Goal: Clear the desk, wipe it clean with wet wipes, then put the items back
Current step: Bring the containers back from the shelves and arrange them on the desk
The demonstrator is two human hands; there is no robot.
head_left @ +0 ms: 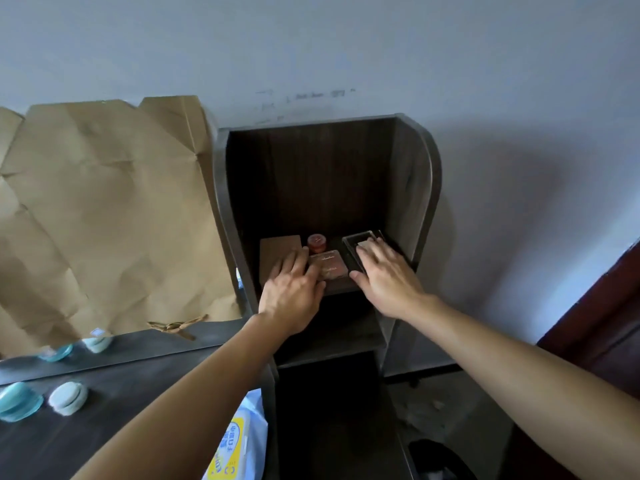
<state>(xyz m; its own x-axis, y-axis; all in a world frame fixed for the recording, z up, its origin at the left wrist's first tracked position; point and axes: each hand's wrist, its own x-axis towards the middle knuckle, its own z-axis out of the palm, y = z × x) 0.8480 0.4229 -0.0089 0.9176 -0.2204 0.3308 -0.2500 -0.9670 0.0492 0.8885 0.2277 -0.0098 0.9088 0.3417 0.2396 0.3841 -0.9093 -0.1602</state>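
A dark wooden shelf unit [412, 174] stands against the wall. On its upper shelf lie a brown card box [277, 249], a small red jar [317, 242], a pinkish flat compact [329, 263] and a black tray-like case [363, 239]. My left hand [294, 289] rests on the brown box and touches the compact, fingers spread. My right hand [384, 275] lies flat over the black case, thumb along its front edge. A wet-wipes pack [235, 445] with a yellow label shows at the bottom, under my left forearm.
The dark desk top [104, 427] at the left carries a teal jar [17, 401] and a pale green round case [67, 398]. A mirror [121, 344] behind it is covered with crumpled brown paper [104, 209]. A dark red door [609, 317] stands right.
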